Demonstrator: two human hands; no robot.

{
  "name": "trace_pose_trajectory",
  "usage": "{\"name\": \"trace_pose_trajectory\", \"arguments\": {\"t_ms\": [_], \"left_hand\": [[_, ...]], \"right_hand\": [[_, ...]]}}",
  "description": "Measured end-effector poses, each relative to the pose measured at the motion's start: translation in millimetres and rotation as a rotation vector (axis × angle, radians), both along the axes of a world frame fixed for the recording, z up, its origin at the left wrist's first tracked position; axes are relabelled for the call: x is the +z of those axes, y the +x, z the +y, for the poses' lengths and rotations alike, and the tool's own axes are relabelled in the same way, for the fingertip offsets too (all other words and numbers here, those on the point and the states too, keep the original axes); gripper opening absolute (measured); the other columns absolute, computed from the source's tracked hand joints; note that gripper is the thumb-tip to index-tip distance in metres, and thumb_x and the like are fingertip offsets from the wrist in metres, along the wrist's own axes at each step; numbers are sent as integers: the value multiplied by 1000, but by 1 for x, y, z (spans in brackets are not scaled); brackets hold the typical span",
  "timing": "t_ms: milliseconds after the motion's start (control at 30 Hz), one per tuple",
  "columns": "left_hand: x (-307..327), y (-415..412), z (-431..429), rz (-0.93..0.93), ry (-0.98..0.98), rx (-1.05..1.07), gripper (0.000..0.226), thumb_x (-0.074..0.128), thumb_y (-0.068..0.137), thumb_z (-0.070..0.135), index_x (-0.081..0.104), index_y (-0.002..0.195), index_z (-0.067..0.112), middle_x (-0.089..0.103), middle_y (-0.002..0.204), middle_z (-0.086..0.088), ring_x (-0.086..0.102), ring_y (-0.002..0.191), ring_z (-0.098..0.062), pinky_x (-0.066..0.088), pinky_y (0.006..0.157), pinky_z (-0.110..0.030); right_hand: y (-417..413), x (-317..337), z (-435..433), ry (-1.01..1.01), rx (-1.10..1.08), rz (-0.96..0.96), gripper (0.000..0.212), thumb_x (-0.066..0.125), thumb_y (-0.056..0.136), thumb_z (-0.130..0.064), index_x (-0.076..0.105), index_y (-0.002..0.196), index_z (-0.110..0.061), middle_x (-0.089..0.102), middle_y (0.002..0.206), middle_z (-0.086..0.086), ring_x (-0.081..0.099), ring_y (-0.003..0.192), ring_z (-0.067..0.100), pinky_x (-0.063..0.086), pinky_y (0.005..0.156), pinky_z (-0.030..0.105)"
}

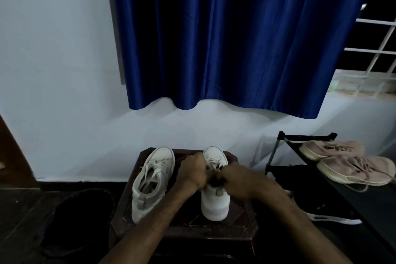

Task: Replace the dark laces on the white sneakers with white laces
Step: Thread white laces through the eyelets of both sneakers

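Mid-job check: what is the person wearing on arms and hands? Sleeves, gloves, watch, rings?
Nothing shows. The left hand and right hand are ungloved. The left forearm and right forearm are bare to the picture's lower edge, with no sleeve in view. No watch or band at either wrist. Rings cannot be told in the dim light.

Blue curtain (235, 38) on pale wall (53, 70); barred window (377, 49) right.

Blue curtain (235, 38), pink shoes (347, 163) on rack (285, 141)
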State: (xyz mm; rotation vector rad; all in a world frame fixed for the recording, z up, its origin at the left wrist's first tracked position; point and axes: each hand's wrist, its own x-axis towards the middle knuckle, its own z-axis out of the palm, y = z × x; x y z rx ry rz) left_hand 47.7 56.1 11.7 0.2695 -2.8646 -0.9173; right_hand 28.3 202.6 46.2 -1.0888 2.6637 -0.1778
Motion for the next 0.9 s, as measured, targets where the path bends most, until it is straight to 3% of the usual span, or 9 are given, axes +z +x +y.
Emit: {"name": "trace_pose_trajectory", "arguments": {"t_ms": [100,233,400,500,567,633,700,767,900], "left_hand": [[-1,-5,-1,-15,-32,-1,35,62,77,44,50,64,13,70,82,-13,69,82,-34,51,66,-33],[-1,-6,-3,-50,-18,4,40,64,80,44,61,89,6,71,96,-16,68,87,-36,54,72,-36],[21,14,-14,-147,87,-168,19,59,89,30,59,105,19,66,108,-3,69,89,-26,58,61,-31],[47,40,-50,62,-155,-155,10,56,93,21,60,101,25,62,106,6,62,98,-16,47,78,-29],[56,65,-75,150,-422,-64,8,51,94,21,57,96,26,58,100,8,59,96,-15,43,74,-31],[49,90,-90,70,-593,-5,14,48,96,34,58,101,26,61,106,6,58,101,-17,46,76,-33],[30,108,-92,-170,-588,-34,41,49,91,58,54,116,26,57,121,5,54,113,-20,46,88,-36],[1,112,-90,-308,-499,-92,55,53,88,60,47,129,24,50,134,5,49,121,-22,42,97,-37],[-30,98,-81,-62,-375,-81,33,54,96,39,55,122,20,59,128,1,59,114,-22,44,94,-31]], "right_hand": [[-1,2,-1,-84,-92,145,27,51,78,-22,72,96,-20,67,101,8,61,97,25,52,80,34],[1,-3,-8,162,12,-80,24,52,90,-21,67,103,-9,66,113,15,59,106,31,48,92,41],[-2,-4,-6,33,-64,27,30,52,77,-30,69,99,-17,64,105,9,61,100,29,53,83,43],[2,-3,0,-64,-130,187,28,43,80,-29,66,93,-19,62,103,4,61,91,25,54,75,39],[7,-4,-1,-114,-134,200,27,38,85,-36,60,86,-20,63,97,4,61,91,25,52,74,38],[16,-10,-6,-110,-133,144,36,37,93,-47,58,84,-18,64,94,7,61,94,27,50,76,37],[27,-18,-17,-54,-146,129,43,40,98,-50,60,96,-11,64,103,14,62,98,32,48,80,37],[37,-27,-28,-29,-193,183,44,39,101,-45,56,113,-6,62,114,16,60,105,34,47,85,38],[45,-42,-43,-6,-196,305,46,31,104,-39,40,135,-5,59,124,17,58,110,33,45,91,40]]}}
